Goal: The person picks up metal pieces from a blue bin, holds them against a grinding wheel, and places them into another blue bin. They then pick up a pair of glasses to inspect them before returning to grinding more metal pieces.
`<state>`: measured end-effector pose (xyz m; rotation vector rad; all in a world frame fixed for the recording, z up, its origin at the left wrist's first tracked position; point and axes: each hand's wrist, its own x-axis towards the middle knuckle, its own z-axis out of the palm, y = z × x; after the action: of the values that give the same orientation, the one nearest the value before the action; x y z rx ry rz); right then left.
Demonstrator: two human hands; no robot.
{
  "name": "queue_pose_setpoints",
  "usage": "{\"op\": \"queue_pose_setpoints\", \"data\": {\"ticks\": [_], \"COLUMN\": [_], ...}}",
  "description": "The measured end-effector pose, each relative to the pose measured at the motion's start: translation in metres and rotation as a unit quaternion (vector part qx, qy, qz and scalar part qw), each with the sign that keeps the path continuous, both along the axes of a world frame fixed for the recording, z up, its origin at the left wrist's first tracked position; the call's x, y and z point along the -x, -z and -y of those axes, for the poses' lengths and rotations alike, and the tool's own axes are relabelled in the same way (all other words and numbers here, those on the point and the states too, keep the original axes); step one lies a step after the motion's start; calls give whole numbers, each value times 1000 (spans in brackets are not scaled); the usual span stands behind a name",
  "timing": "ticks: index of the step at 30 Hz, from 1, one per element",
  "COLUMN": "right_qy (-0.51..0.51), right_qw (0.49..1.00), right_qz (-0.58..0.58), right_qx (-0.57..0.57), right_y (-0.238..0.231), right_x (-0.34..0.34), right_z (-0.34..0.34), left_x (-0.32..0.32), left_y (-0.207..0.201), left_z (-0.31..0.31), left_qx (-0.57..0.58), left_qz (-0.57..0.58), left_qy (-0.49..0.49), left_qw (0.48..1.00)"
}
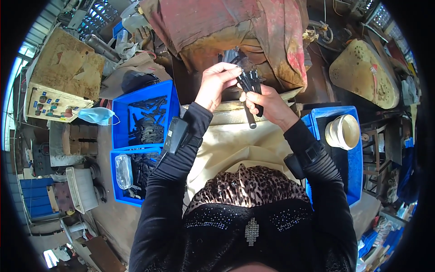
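Observation:
My right hand (272, 105) is closed round a bundle of slim black pieces (256, 84) that look like strips or rods. Their kind is not clear. One thicker black rod (250, 119) sticks out below the fingers, pointing toward me. Beside it, my left hand (219, 81) is pinched at the upper left of the bundle, its fingertips on one of the slim black pieces. Just beyond the hands, more dark pieces (234, 56) show in front of the stained brown cloth, partly hidden. A cream sheet (222, 140) covers my lap beneath both hands.
Blue crates with black pieces stand at my left: a far one (118, 119) and a near one (118, 194) holding a clear plastic container (123, 171). Another blue crate (356, 181) at my right bears a cream tub (343, 132). A cloth-draped bulk (213, 27) rises ahead; a control box (56, 102) stands left.

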<state>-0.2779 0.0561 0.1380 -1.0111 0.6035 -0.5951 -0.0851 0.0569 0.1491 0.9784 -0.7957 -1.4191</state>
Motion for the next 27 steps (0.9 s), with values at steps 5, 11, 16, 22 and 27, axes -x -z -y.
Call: {"op": "queue_pose_setpoints", "data": {"ticks": [5,11,16,22,27], "right_qy": [-16,-8,52,106,85], "right_qw": [1000,997,998,979,990], "right_qz": [16,64,24,-87,-86], "right_qx": [-4,-30,-3,152,76], "right_y": [-9,-7,-9,0,17], "right_x": [3,9,-1,-17,6], "right_z": [-3,-1,6,-1,6], "left_x": [-16,-57,-25,11,3], "left_y": [-3,6,21,24,10], "left_z": [12,16,3,-2,-1], "left_qx": [3,60,40,15,1], "left_qz": [-98,-155,-146,-132,-48], "left_qy": [-13,-127,-41,-23,-30], "left_qw": [995,978,988,991,998]}}
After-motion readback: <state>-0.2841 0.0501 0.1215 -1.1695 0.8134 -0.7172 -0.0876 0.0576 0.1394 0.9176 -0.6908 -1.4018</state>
